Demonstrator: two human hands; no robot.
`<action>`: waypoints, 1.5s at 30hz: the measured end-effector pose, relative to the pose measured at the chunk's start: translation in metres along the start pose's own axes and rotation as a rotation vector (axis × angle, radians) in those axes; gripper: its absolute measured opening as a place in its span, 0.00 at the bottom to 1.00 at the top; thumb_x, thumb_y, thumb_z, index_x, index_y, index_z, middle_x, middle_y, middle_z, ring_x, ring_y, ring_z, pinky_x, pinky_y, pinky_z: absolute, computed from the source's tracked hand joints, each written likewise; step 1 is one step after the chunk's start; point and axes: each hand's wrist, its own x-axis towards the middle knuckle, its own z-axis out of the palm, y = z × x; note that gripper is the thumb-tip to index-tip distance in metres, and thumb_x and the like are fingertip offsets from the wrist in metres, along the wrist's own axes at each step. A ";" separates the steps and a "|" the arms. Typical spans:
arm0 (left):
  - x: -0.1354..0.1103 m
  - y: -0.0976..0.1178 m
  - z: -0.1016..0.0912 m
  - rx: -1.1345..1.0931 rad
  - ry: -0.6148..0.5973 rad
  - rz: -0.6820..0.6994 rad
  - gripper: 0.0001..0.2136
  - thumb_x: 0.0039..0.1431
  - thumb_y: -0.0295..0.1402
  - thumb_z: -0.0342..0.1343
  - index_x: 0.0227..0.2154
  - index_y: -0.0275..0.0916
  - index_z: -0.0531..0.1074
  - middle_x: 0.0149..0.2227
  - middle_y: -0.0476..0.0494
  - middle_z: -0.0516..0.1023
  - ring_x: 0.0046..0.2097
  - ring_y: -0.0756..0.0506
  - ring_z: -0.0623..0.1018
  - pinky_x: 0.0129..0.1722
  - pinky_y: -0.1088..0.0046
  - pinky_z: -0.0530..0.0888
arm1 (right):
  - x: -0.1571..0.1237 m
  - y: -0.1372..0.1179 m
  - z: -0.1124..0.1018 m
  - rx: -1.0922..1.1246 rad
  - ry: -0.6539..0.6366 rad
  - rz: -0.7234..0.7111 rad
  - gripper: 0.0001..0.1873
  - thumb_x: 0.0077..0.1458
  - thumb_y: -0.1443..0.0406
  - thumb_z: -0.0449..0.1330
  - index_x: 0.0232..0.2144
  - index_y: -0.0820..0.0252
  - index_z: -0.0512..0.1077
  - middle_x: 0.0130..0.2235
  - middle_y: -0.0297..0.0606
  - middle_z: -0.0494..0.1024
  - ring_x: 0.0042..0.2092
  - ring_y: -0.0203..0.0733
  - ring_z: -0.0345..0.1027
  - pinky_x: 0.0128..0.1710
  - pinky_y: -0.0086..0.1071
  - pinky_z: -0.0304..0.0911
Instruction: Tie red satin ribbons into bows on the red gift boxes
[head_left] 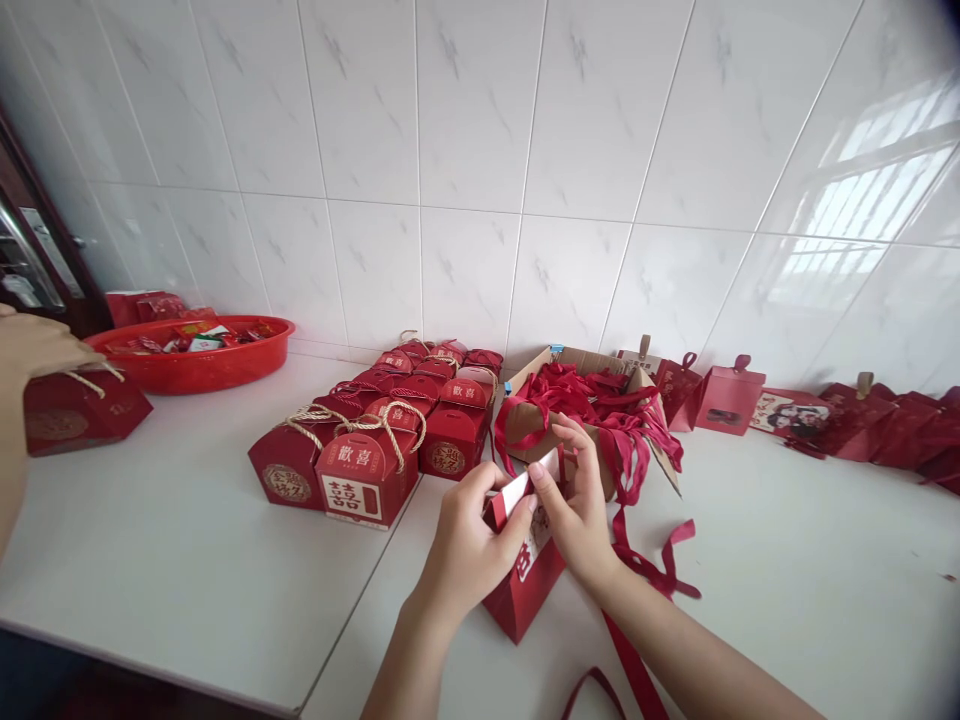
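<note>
A red paper gift box point(519, 603) with a white printed panel stands tilted on the table between my hands. My left hand point(472, 530) grips its top edge from the left, thumb against the panel. From the right, my right hand point(576, 512) pinches the same top edge with its thumb, the other fingers partly raised. The white inside of a top flap shows between my thumbs. Beneath my right forearm a dark red ribbon point(634, 665) runs down toward the table's front. Just behind my hands is a cardboard box point(592, 358) heaped with red ribbons point(577, 390).
Rows of finished-looking red boxes point(375, 420) with twine bows stand left of centre. A red basin point(202, 370) holds wrapped packets. At far left, another person's hand point(45, 342) is over a red box point(86, 412). More red boxes point(731, 400) line the tiled wall at right.
</note>
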 end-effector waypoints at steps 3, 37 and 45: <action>0.000 -0.001 -0.003 -0.001 0.014 -0.059 0.11 0.59 0.37 0.54 0.24 0.39 0.61 0.23 0.53 0.67 0.26 0.50 0.68 0.27 0.76 0.64 | 0.006 0.000 -0.004 0.112 -0.122 0.158 0.20 0.53 0.58 0.62 0.47 0.54 0.65 0.48 0.42 0.72 0.48 0.47 0.67 0.48 0.41 0.64; 0.000 0.007 -0.010 -0.169 0.043 -0.158 0.08 0.56 0.38 0.59 0.35 0.40 0.71 0.36 0.45 0.78 0.41 0.44 0.77 0.45 0.66 0.73 | 0.046 -0.059 -0.057 -0.109 -0.039 -0.325 0.11 0.50 0.67 0.66 0.29 0.55 0.66 0.27 0.33 0.74 0.27 0.37 0.67 0.23 0.29 0.63; -0.002 0.003 -0.034 -0.568 0.086 -0.175 0.06 0.53 0.36 0.63 0.31 0.40 0.75 0.30 0.48 0.78 0.37 0.48 0.77 0.39 0.74 0.73 | 0.048 -0.057 -0.061 -0.153 -0.066 -0.300 0.10 0.51 0.65 0.66 0.29 0.55 0.65 0.27 0.33 0.73 0.28 0.38 0.67 0.23 0.31 0.63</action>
